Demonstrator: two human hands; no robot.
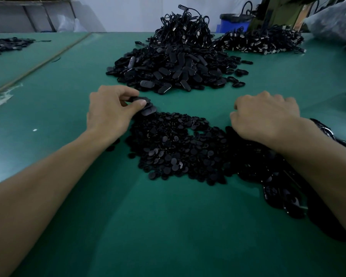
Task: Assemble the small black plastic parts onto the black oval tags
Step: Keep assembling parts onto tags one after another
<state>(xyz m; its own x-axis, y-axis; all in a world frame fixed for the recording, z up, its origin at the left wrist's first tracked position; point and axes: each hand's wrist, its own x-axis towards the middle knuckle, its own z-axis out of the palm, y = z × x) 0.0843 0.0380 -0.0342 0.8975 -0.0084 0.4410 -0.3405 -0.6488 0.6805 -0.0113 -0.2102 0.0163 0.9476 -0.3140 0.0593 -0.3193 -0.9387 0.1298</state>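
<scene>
Tags (140, 99) are pinched in the left hand (108, 110); whether the right hand (268, 114) (fingers curled over parts (172, 150)) grasps anything cannot be told.

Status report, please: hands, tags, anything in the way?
Left hand pinches tags. Right hand curled at parts pile, grasp hidden. Nothing blocking.

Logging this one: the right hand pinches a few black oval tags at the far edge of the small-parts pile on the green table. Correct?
Wrong hand. The head view shows the left hand pinching the black oval tags at the far edge of the small-parts pile on the green table; the right hand sits curled over that pile.
</scene>
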